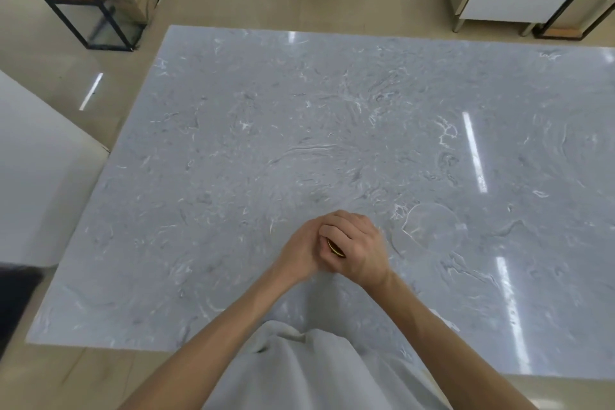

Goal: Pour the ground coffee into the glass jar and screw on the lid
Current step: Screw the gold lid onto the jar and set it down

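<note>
Both hands meet over the near centre of the grey marble-patterned tabletop point(233, 143). The right hand point(357, 248) lies on top, its fingers curled down and closed over a small object; only a thin gold-coloured curved metal edge point(335, 248) shows between thumb and palm. This edge is probably the rim of the jar lid, though the hand hides the rest. The left hand point(299, 251) wraps in from the left side, fingers bent and pressed against the same object below the right hand. The glass jar itself cannot be seen; it is judged to stand inside the two hands, with the left hand bracing the body so that it does not spin while the right hand turns the lid. Whether the ground coffee is already inside cannot be told from this view.

Just right of the hands, apart from them, a clear round transparent dish point(431, 231) rests flat on the tabletop. It appears empty, which suggests it served as the coffee container and is set aside within easy reach but outside the working area.

The stacked grip, one hand over and one around, suits a screwing action. The task is judged to be at the lid stage.
</note>
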